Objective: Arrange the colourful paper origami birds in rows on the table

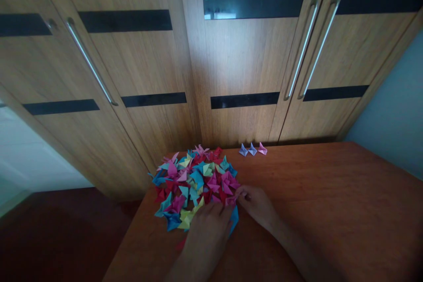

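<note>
A heap of small folded-paper origami cranes in pink, red, blue, teal and yellow lies on the wooden table. At its near right side, a pink origami crane sits between my two hands. My left hand reaches over the front of the heap, fingers bent onto that crane, hiding part of it. From the right, my right hand pinches the crane's edge between thumb and forefinger. A blue paper piece shows beside my left hand. A red piece lies partly behind my left wrist.
Along the table's back edge, two lilac folded pieces and one pink folded piece stand in a row. Behind the reddish-brown table rises a wooden wardrobe with long metal handles. Dark floor lies left of the table.
</note>
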